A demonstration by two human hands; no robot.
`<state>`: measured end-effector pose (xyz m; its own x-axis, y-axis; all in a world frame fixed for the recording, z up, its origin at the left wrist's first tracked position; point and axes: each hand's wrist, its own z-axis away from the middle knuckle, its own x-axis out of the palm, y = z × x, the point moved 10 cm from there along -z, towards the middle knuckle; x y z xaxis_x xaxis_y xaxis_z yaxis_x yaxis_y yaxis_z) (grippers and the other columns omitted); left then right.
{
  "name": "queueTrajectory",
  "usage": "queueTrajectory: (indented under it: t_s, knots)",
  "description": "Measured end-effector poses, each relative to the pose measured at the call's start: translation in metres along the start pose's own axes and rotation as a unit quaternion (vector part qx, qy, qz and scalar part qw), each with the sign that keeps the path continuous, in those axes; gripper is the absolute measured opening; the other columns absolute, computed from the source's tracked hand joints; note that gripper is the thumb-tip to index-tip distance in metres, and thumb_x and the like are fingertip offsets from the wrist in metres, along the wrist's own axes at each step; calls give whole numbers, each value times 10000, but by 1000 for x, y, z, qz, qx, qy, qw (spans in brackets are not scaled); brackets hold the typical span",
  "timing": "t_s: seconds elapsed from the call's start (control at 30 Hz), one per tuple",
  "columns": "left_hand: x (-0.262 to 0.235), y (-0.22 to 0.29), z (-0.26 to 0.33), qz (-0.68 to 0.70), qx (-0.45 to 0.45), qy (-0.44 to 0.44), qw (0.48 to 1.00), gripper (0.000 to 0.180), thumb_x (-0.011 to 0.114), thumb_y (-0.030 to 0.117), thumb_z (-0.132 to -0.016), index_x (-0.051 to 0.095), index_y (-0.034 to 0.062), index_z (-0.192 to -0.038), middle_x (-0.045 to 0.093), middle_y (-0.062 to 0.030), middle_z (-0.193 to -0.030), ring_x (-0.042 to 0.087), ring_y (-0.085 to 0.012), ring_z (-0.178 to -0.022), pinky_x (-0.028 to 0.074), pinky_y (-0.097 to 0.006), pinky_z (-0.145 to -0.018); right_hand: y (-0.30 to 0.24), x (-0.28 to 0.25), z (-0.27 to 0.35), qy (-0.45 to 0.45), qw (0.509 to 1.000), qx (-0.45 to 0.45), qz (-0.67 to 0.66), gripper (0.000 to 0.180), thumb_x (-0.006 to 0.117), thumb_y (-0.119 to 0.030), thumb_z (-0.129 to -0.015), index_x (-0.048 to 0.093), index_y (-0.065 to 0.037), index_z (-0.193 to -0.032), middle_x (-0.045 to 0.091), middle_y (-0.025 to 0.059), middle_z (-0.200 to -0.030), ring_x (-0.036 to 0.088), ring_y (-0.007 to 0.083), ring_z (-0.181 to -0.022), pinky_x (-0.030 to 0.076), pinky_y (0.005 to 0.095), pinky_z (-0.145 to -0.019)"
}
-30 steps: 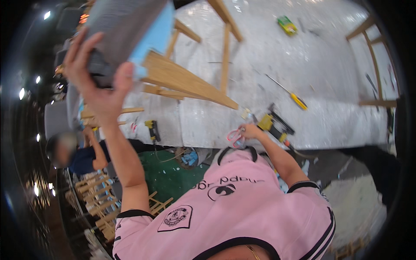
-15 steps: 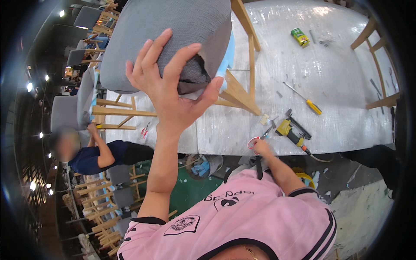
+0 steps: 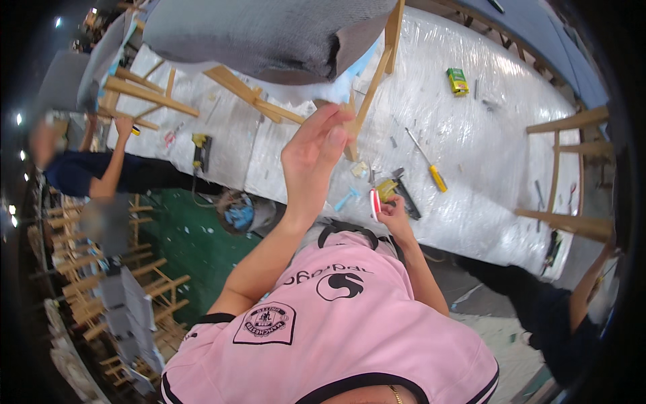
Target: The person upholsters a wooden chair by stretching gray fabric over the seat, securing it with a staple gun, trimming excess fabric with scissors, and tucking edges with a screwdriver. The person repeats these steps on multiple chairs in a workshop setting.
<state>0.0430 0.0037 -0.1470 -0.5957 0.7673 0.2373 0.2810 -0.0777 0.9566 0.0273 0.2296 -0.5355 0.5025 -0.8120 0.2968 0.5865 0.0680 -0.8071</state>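
Steadying the grey cushioned chair seat [image 3: 269, 37] above the desk [image 3: 498, 135], the left hand [image 3: 311, 161] is spread just below its edge. Right hand [image 3: 390, 214] seems to pinch a small red-white tool [image 3: 374, 203]; keep the seat level.

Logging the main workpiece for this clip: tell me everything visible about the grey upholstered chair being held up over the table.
The grey fabric-covered chair seat fills the top of the view, tilted, its padded shell looking like coarse woven cloth with a dark seam or tear at the lower right. Pale wooden legs and struts stick out beneath it, and a light blue lining shows at its edge. It hangs above the plastic-wrapped table. The left hand is raised open just under it, by a leg; contact is unclear.
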Motion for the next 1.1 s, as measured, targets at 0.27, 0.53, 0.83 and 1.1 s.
queueTrajectory:
  t_s: [0.27,0.53,0.83,1.1]
  knots:
    - [25,3,-21,39,41,80,995,335,642,278,-1046,727,-42,-1099,737,-79,-923,640,-108,-774,528,-257,-743,-387,13,54,-221,803,-304,462,658,835,-481,-846,639,-72,-1323,518,-20,-715,482,73,-649,382,288,-547]
    - [28,-6,-16,126,71,89,985,298,608,253,-1058,708,-28,-1070,699,-85,-906,641,-131,-748,533,-281,-727,-503,124,48,-312,543,-312,714,978,733,-809,-726,645,-30,-1310,714,133,-1116,654,273,-906,526,389,-797]
    - [40,-6,-19,172,78,76,979,293,628,237,-1039,728,-38,-1058,704,-86,-895,636,-121,-763,536,-274,-689,-518,178,50,-400,496,-285,716,966,812,-736,-686,674,17,-1275,737,156,-1008,704,279,-871,565,392,-805]
    - [38,-16,-21,154,50,50,985,281,640,240,-1035,745,-20,-1048,735,-70,-947,643,-113,-808,530,-267,-688,-516,188,52,-357,526,-235,735,764,947,-431,-679,702,60,-1211,713,93,-878,605,107,-765,513,280,-694]
